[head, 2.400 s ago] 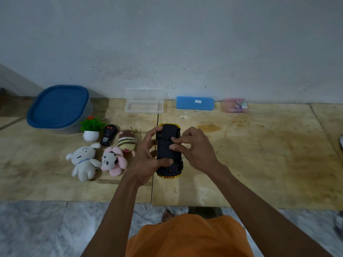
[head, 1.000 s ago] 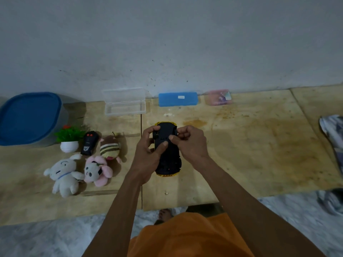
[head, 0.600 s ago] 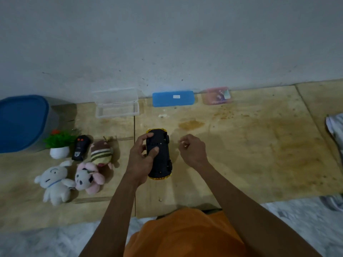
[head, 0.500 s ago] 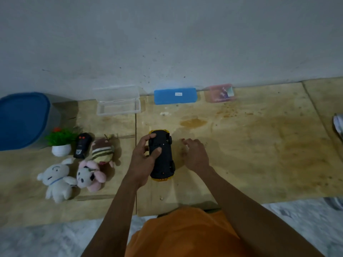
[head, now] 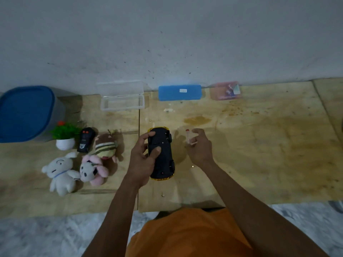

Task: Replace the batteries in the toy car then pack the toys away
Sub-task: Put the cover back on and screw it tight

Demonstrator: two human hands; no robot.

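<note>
The yellow toy car point(head: 163, 156) lies upside down, its black underside facing up, over the plywood board point(head: 259, 154). My left hand point(head: 143, 160) grips it from the left, thumb pressed on the underside. To the right of the car, my right hand point(head: 199, 147) pinches a thin pale stick-like tool with a red tip point(head: 188, 137). A black remote control point(head: 85, 139) lies left of the car. Beside it are a white plush dog point(head: 60, 173), a pink plush point(head: 92, 169) and a striped plush point(head: 105, 146).
A blue-lidded tub point(head: 26, 113) stands at the far left, a small potted plant point(head: 65, 136) in front of it. Along the wall sit an open clear case point(head: 122, 98), a blue case point(head: 179, 92) and a pink packet point(head: 225, 90). A small screw-like bit point(head: 163, 195) lies near the board's front edge.
My right hand left the car's underside, dipped to the board on the right and now pinches the red-tipped tool. My left hand keeps its grip on the car.
</note>
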